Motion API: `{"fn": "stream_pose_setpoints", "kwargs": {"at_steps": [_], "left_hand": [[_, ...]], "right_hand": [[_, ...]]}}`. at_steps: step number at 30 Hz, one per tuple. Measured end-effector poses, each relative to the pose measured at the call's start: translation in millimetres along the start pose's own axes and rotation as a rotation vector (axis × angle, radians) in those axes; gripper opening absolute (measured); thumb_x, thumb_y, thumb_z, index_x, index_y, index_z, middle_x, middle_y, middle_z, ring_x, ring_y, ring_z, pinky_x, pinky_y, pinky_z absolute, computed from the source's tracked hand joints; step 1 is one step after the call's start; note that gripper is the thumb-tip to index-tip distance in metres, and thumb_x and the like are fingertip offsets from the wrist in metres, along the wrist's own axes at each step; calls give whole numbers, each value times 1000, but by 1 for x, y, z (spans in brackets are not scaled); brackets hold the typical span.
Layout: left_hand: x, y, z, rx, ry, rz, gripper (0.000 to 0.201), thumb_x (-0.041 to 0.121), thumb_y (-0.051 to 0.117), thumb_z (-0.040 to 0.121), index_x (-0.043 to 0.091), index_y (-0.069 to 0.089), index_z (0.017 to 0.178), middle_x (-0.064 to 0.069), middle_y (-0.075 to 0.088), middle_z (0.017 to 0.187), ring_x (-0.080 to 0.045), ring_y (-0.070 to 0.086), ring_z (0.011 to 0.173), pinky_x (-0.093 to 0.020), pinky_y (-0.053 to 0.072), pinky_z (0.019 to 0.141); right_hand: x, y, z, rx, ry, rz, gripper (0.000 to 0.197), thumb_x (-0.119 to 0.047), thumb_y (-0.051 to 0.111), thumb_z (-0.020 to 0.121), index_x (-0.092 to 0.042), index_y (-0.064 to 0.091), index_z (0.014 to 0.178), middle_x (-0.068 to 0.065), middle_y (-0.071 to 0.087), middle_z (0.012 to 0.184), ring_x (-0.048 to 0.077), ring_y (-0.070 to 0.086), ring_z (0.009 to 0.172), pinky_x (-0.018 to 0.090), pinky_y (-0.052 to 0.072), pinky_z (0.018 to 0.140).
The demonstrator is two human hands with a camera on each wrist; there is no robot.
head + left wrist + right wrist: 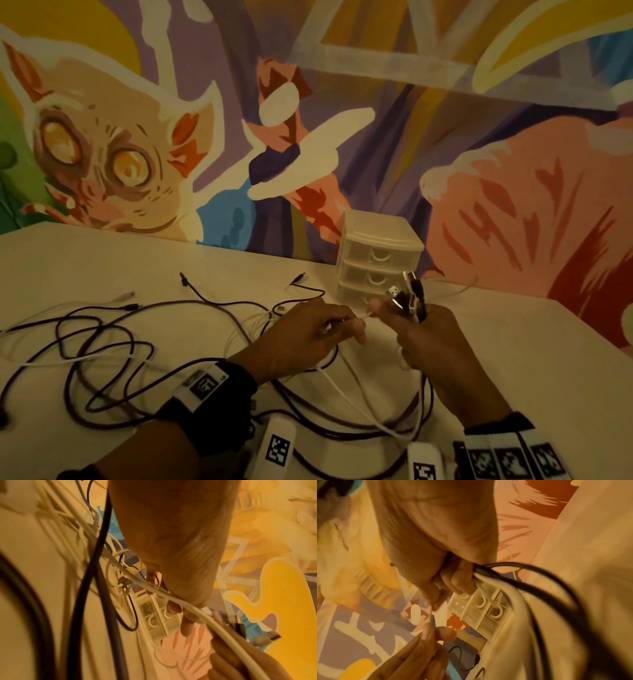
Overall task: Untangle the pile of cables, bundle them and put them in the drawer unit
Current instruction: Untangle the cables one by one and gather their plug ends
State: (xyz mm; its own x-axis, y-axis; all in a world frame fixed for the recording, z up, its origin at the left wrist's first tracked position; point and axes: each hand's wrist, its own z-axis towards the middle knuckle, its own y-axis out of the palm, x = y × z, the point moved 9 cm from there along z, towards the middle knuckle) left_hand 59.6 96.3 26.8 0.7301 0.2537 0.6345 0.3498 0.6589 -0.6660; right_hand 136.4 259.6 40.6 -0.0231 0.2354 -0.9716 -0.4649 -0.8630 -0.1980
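Note:
My right hand (416,320) grips a bunch of cable ends, and their plugs (409,296) stick up above the fist, in front of the white three-drawer unit (376,255). In the right wrist view the black and white cables (489,573) trail out of the right hand (452,582). Just to the left, my left hand (354,327) pinches a thin white cable (368,313) that runs across to the right hand. The left wrist view shows the white cable (197,613) under the left fingertips (186,626). Dark purple cables (102,346) lie looped on the table (102,260).
The drawer unit stands with all drawers shut against the painted wall (308,120). Loose plug ends (183,278) lie further back on the table. More dark and white cable loops (342,407) lie below both wrists near the front edge.

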Motion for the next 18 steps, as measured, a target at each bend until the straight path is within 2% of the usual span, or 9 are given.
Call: {"fn": "stream_pose_setpoints", "kwargs": {"at_steps": [2,4,5,8,11,13,14,16,18], "left_hand": [[-8,-6,0,64,-25,11,34,61,52,103,39,76,110,21,68,98,-5,57,106,-24,48,97],[-12,-12,0,115,-58,-34,35,60,50,103,38,76,107,17,71,96,-6,57,105,-28,47,97],[-10,-15,0,134,-55,-65,30,53,51,105,37,76,105,17,72,94,-7,59,104,-28,48,95],[-8,-24,4,189,-35,-185,26,38,53,111,33,76,101,15,70,86,-7,66,90,-26,52,81],[3,-40,3,237,-32,-243,29,41,53,109,31,78,101,10,67,82,-7,62,76,-19,50,71],[14,-73,-1,322,-33,-208,29,44,52,109,34,78,103,8,67,81,-5,61,74,-20,51,71],[18,-99,-7,411,-26,-178,29,44,51,109,33,78,105,8,67,82,-5,60,74,-23,51,73],[-1,-177,-36,724,-33,-121,26,41,52,111,30,75,111,11,70,94,-6,62,84,-32,53,80],[-16,-251,-80,1121,-45,-82,21,40,61,106,28,68,122,7,70,122,-9,65,110,-44,58,94]], "right_hand": [[-7,-20,6,81,-61,295,19,-36,81,93,-19,79,84,-5,33,55,12,29,49,32,29,49],[-8,-48,10,173,-94,565,16,-29,77,97,-14,72,101,-8,25,60,11,19,53,25,23,44],[-3,-58,12,206,-86,605,19,-28,76,98,-12,71,107,-8,23,61,11,17,54,24,21,43],[20,-64,18,261,7,510,40,-33,76,99,2,73,119,-7,24,61,9,21,49,25,21,41],[28,-51,17,225,81,298,46,-56,75,94,-12,84,97,-2,27,60,12,24,49,31,24,48],[21,-54,16,258,53,286,45,-57,76,91,-12,80,86,3,36,61,13,27,48,31,25,49],[16,-58,16,282,27,346,41,-52,77,93,-12,73,81,3,38,61,12,28,46,30,25,47],[5,-64,15,284,-31,606,38,-35,75,98,-21,56,69,-3,33,58,10,24,43,28,21,43],[-8,-65,14,239,-86,844,46,-23,70,101,-27,46,62,-6,25,54,9,18,42,30,14,44]]}}
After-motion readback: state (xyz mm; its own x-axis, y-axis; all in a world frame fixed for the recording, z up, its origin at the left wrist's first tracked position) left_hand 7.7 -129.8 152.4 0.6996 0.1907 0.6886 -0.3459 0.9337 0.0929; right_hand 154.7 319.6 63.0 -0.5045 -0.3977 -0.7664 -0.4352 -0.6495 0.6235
